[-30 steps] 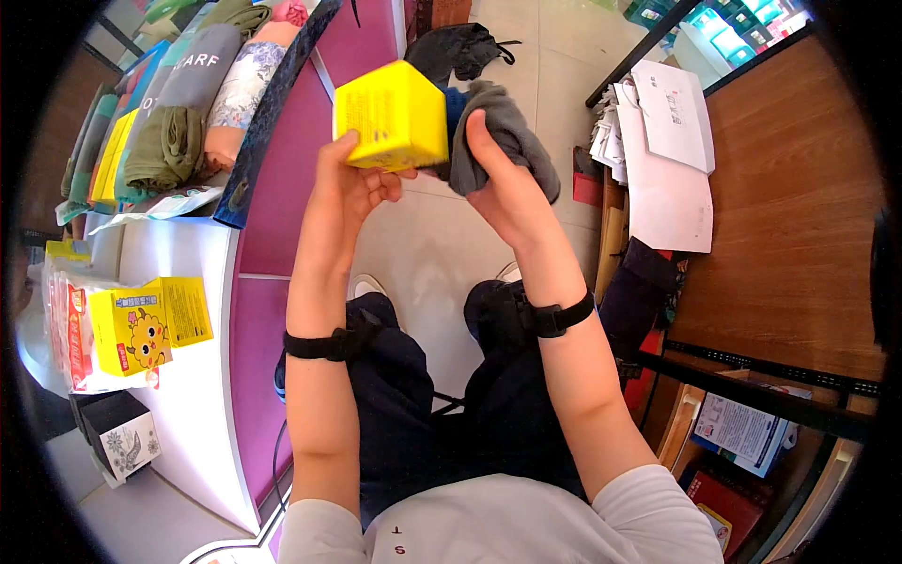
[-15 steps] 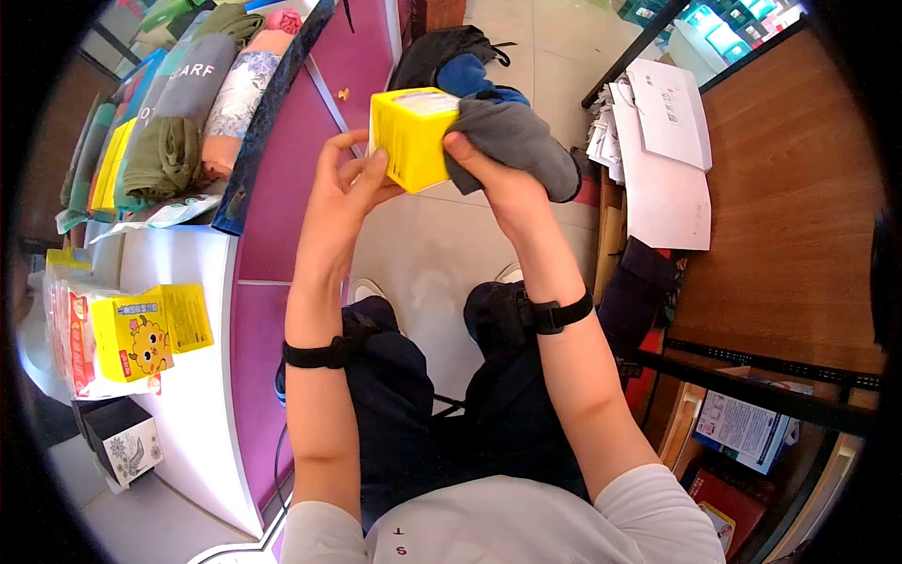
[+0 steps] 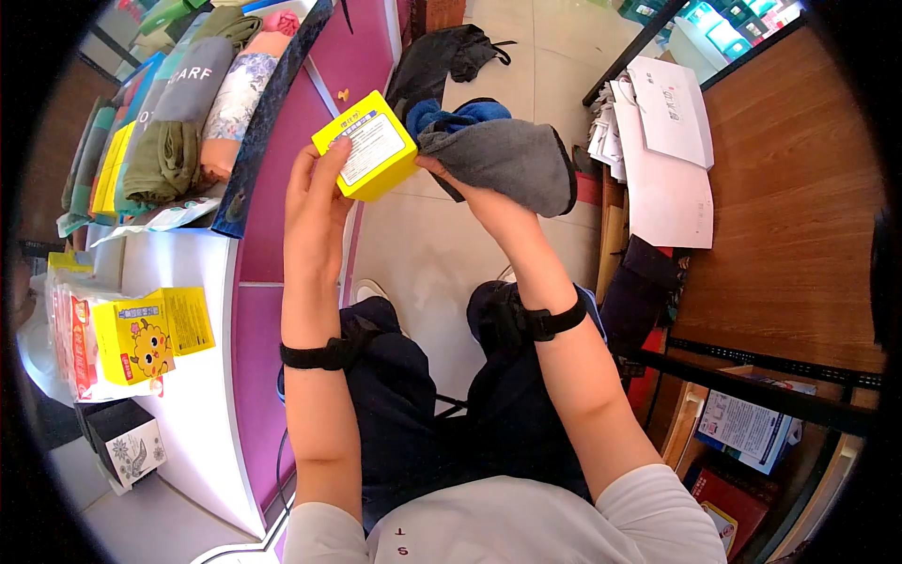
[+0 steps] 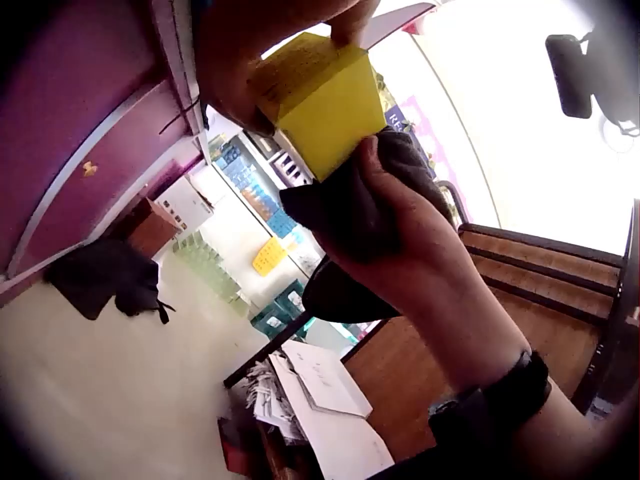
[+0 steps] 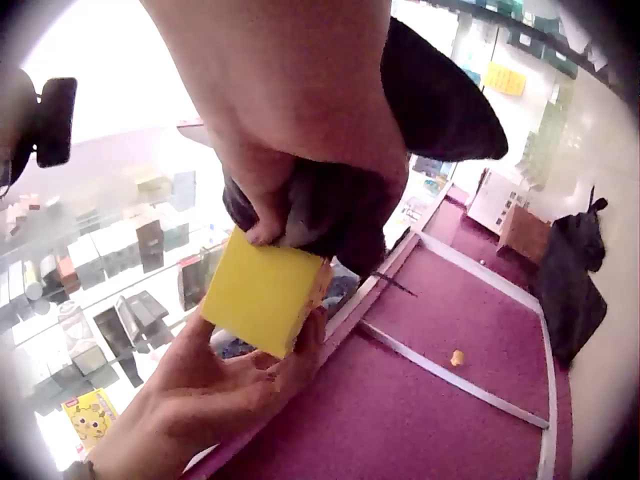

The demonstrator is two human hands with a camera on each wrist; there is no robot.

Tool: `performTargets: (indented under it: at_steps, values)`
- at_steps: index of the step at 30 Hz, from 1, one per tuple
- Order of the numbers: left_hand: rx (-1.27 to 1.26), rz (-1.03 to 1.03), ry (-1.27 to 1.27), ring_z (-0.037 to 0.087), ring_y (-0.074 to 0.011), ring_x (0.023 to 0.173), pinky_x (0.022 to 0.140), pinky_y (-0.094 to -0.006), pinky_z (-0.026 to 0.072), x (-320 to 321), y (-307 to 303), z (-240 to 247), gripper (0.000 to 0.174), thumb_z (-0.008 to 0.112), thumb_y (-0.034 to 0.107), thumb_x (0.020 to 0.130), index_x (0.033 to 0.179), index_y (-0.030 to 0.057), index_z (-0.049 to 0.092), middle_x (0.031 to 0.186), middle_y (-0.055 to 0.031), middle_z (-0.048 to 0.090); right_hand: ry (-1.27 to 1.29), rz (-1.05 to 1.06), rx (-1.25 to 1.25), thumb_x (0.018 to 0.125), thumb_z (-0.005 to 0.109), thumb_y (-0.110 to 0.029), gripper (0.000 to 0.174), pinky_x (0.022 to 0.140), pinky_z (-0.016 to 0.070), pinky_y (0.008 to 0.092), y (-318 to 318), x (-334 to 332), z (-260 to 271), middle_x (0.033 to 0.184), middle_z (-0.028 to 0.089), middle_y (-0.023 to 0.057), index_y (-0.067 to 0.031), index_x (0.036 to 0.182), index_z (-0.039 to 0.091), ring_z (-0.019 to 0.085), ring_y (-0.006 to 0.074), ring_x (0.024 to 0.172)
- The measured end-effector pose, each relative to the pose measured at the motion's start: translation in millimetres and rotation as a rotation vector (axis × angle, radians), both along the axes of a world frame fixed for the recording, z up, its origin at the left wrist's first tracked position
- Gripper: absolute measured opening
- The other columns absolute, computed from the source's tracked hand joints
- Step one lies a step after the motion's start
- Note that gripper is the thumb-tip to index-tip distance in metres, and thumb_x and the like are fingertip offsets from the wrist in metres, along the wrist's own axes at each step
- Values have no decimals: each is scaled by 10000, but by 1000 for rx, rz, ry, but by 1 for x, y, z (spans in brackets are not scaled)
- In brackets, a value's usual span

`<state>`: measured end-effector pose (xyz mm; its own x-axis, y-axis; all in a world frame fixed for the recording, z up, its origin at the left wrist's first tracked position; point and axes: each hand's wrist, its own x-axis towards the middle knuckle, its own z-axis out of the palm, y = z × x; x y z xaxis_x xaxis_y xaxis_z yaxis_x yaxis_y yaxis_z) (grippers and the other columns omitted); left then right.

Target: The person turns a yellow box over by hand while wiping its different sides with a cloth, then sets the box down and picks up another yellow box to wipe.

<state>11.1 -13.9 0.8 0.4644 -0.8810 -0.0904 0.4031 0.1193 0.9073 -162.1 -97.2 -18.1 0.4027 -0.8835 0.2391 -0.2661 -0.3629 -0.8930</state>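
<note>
My left hand (image 3: 315,211) grips a yellow box (image 3: 376,169) in front of me, the thumb on its upper face. A white printed label covers much of that face. A grey cloth (image 3: 512,164) with a blue side and dark edging is bunched in my right hand (image 3: 489,207), its loose end hanging to the right. In the right wrist view, my right fingers hold the dark bunched cloth (image 5: 340,205) against an edge of the box (image 5: 262,295), with the left hand (image 5: 215,395) around the opposite side. The left wrist view shows the right thumb over the cloth at the box's corner.
To the left, a white counter (image 3: 188,385) bears another yellow box (image 3: 136,343) with a cartoon face. Rolled scarves (image 3: 174,108) lie in a display beyond it. A black bag (image 3: 442,61) rests on the floor ahead. Papers (image 3: 672,141) stand on the right-hand shelf.
The yellow box has been turned in my left hand, so its white-labelled face now shows to the head view. It has shifted slightly left, and the cloth's grey end has spread out.
</note>
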Motion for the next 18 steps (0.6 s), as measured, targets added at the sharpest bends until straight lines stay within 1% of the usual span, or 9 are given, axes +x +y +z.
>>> performTargets:
  at_steps: [5, 7, 8, 9, 11, 12, 15, 16, 18]
  values:
    - [-116, 135, -23, 621, -148, 1029, 859, -282, 503, 3, 3, 8, 333, 689, 181, 910, 1174, 41, 542, 1104, -97, 639, -106, 68, 124, 848, 750, -390, 414, 863, 486, 336, 5, -11, 18, 1076, 672, 62, -66, 1094, 673, 611, 191, 1001]
    - [-241, 161, -97, 619, -168, 1063, 876, -278, 517, 1, 5, 15, 399, 694, 124, 891, 1245, 40, 529, 1123, -104, 635, -322, 214, 426, 886, 713, -415, 421, 853, 486, 306, -1, -23, 19, 1101, 669, 49, -75, 1129, 662, 604, 154, 1002]
    - [-249, 155, -210, 595, -198, 1132, 982, -334, 472, 0, 6, 16, 469, 674, 90, 873, 1305, 32, 502, 1246, -116, 591, -370, 254, 513, 991, 583, -360, 348, 875, 487, 286, -3, -27, 11, 1117, 652, 36, -86, 1204, 593, 610, 138, 1006]
    - [-248, 159, -208, 595, -198, 1132, 982, -334, 472, -4, 6, 19, 469, 674, 90, 873, 1305, 32, 502, 1246, -116, 591, -367, 257, 514, 991, 583, -360, 348, 875, 487, 286, -2, -25, 13, 1117, 652, 36, -86, 1204, 593, 610, 138, 1006]
    - [-354, -87, -534, 558, -221, 1207, 1034, -345, 432, -14, 7, 22, 675, 750, 21, 768, 1373, 37, 453, 1315, -127, 562, -742, 474, 863, 987, 538, -448, 472, 925, 501, 334, 5, -20, 19, 1241, 622, 58, -99, 1306, 542, 608, 166, 1107]
    - [-339, -101, -572, 548, -231, 1224, 1053, -360, 413, -18, 5, 18, 737, 797, 42, 728, 1378, 55, 451, 1312, -130, 565, -741, 474, 938, 987, 496, -489, 532, 948, 509, 385, 9, -19, 21, 1303, 594, 70, -111, 1362, 503, 597, 195, 1164]
    - [-340, -117, -651, 512, -224, 1266, 1077, -375, 384, -20, 2, 14, 785, 849, 79, 682, 1369, 67, 469, 1313, -123, 572, -754, 371, 965, 990, 501, -480, 524, 934, 515, 390, 9, -17, 22, 1299, 597, 70, -116, 1366, 502, 597, 209, 1165]
    - [-323, -111, -723, 515, -229, 1262, 1077, -378, 380, -19, 3, 15, 780, 853, 83, 667, 1356, 71, 487, 1310, -112, 578, -831, 320, 986, 992, 558, -388, 395, 833, 557, 333, 11, -15, 26, 1182, 654, 78, -84, 1243, 576, 662, 190, 1023]
    - [-305, -106, -796, 517, -233, 1258, 1076, -382, 377, -18, 5, 18, 776, 857, 87, 652, 1343, 76, 505, 1307, -100, 584, -798, 294, 934, 992, 562, -376, 386, 823, 556, 330, 9, -14, 24, 1165, 658, 72, -79, 1238, 581, 662, 181, 1011]
